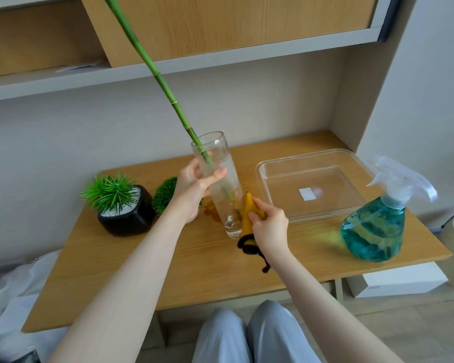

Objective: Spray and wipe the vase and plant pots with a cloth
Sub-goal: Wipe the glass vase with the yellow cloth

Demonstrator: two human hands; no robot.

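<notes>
A tall clear glass vase (222, 166) tilts above the wooden table, with a long green bamboo stalk (152, 66) leaning out of it to the upper left. My left hand (194, 189) grips the vase around its middle. My right hand (268, 226) holds a yellow cloth (247, 216) with a black edge against the vase's lower right side. A blue-green spray bottle (378, 226) stands at the right of the table. A black pot (127, 217) with a spiky green plant sits at the left. Beside it, a round green ball plant (165, 196) is partly hidden behind my left wrist.
A clear plastic tray (275, 163) lies at the back right of the wooden table (168, 271). Wooden shelves hang overhead. White boxes sit on the floor at the right, crumpled plastic at the left. My knees are below the table's front edge.
</notes>
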